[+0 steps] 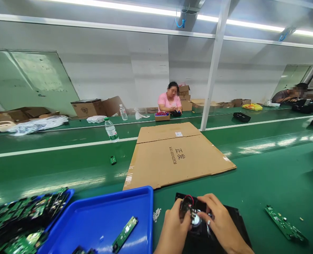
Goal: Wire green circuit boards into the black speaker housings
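A black plastic housing (241,222) lies on the green bench at the lower right, partly covered by my hands. Inside it show a thin red wire (190,198) and a shiny round silver part (197,220). My left hand (173,225) is closed at the housing's left side, thumb and forefinger bent close to the wire. From the right, my right hand (220,225) reaches in with curled fingers, its thumb beside the silver part. Whatever small piece is between the fingers is hidden.
Left of my hands is a blue tray (150,218) with a narrow circuit board (125,234); more boards (26,215) are piled further left. Another board (286,224) lies at right. Flattened cardboard (156,162) and a bottle (111,129) lie ahead. A co-worker (169,100) sits opposite.
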`<state>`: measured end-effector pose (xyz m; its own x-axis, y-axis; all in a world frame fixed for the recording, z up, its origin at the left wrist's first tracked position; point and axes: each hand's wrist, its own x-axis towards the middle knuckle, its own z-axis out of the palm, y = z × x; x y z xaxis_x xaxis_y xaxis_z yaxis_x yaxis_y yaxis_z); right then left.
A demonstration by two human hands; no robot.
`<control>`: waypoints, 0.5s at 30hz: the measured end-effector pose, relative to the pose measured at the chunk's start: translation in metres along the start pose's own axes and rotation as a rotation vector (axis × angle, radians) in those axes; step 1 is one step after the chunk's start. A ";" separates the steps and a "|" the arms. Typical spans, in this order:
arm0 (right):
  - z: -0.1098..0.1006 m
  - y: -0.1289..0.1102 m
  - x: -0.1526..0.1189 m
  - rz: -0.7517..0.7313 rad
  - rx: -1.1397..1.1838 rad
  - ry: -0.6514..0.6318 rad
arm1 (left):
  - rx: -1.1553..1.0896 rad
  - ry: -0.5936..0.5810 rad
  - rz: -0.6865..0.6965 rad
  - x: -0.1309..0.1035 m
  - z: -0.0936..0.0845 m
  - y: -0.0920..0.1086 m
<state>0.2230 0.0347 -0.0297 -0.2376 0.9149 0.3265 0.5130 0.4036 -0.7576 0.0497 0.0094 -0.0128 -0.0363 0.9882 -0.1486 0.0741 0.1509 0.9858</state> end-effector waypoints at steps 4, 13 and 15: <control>-0.012 0.010 -0.003 0.312 0.187 -0.023 | 0.004 0.121 -0.028 0.006 -0.001 -0.008; -0.004 0.009 -0.018 0.263 0.295 -0.120 | 0.061 0.101 -0.058 0.008 0.000 -0.014; 0.000 0.003 -0.017 0.200 0.255 -0.110 | 0.054 0.080 -0.038 0.006 0.001 -0.013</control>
<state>0.2285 0.0206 -0.0376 -0.2476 0.9632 0.1045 0.3387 0.1871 -0.9221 0.0498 0.0139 -0.0266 -0.1192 0.9770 -0.1770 0.1243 0.1916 0.9736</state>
